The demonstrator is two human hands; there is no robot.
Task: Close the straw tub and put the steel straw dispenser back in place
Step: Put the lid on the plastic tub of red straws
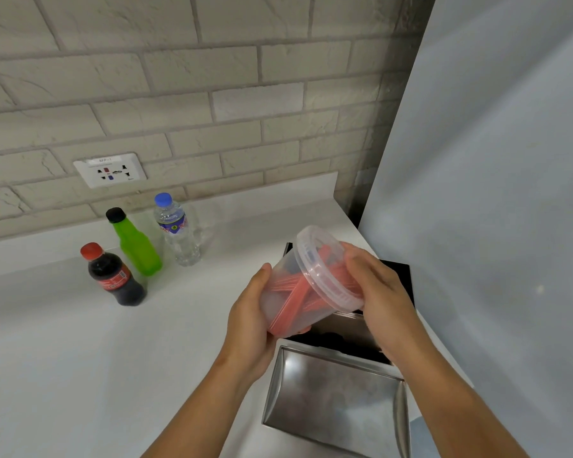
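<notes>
both hands grip the tilted straw tub [291, 292] (left [248, 322] cupping base, right [381, 292] on lid [325, 266]).

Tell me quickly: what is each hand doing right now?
Left hand: closed around the body of the straw tub, holding it tilted.
Right hand: closed on the tub's lid.

The steel dispenser [334, 391] is partly hidden behind hands, its interior dark.

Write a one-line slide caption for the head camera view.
Both hands, left hand and right hand, hold the lidded straw tub tilted above the open steel straw dispenser on a white counter.
</notes>
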